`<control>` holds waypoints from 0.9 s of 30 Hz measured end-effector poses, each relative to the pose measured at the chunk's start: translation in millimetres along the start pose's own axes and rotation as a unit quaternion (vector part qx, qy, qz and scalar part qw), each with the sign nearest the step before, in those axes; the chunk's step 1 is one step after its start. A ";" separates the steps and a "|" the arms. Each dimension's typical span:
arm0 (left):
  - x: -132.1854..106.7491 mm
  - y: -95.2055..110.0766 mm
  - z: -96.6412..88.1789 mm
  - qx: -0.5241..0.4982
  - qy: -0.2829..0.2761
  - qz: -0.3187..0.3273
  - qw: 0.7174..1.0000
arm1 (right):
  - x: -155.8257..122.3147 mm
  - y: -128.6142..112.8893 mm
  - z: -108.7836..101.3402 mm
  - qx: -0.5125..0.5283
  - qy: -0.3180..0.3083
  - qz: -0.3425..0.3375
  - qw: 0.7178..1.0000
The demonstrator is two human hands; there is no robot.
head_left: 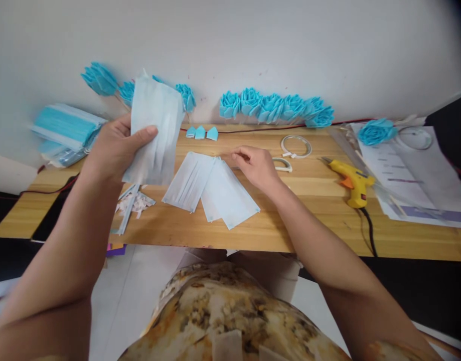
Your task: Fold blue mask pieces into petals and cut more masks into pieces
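Note:
My left hand (115,145) is closed on a pale blue pleated mask sheet (155,130) and holds it upright above the wooden table (298,215). My right hand (255,165) rests on the table, its fingers curled at the top corner of several flat mask sheets (211,188) lying overlapped in the middle. What its fingertips pinch, if anything, is too small to tell. Three small folded blue pieces (202,132) sit just behind those sheets.
Blue paper-like roses (275,108) line the wall; more roses (102,80) stand at the left. A stack of masks (64,130) lies far left, scraps (134,203) near the front. White loops (296,146), a yellow glue gun (352,183) and papers (411,175) lie right.

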State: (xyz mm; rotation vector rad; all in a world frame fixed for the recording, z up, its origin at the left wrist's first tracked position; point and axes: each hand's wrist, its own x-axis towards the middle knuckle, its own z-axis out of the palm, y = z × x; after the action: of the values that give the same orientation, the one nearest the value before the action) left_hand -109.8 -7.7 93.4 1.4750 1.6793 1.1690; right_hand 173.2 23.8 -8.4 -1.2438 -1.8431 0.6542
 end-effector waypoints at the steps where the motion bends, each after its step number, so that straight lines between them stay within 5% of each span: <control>1: -1.8 -3.5 0.6 0.000 -0.014 -0.012 1.000 | -0.9 0.3 1.5 -0.013 -0.005 -0.011 1.000; 5: -14.3 -12.4 12.8 -0.033 -0.105 -0.077 0.991 | -2.6 -8.6 1.3 0.119 -0.044 0.004 0.992; 9: -29.1 -17.7 34.9 -0.101 -0.233 -0.096 0.962 | -2.1 -23.6 -3.8 0.301 -0.106 0.031 0.947; 13: -38.2 -26.1 54.6 -0.159 -0.301 -0.116 0.933 | -2.7 -27.8 -2.8 0.317 -0.109 0.053 0.941; 17: -42.9 -37.7 64.1 -0.180 -0.315 -0.130 0.923 | -3.7 -24.9 -0.7 0.292 -0.055 0.096 0.950; 21: -47.7 -46.0 67.7 -0.109 -0.299 -0.094 0.943 | -2.8 -27.1 -4.3 0.291 -0.039 0.112 0.949; 27: -64.9 -43.0 66.4 -0.028 -0.258 -0.061 0.964 | -0.4 -27.5 -12.7 0.251 -0.036 0.063 0.965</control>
State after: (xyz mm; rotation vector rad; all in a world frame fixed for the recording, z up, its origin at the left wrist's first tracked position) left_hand -57.7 -55.9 19.7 1.4597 1.3407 0.6805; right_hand 169.9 12.7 19.6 -1.0067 -1.5249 1.1662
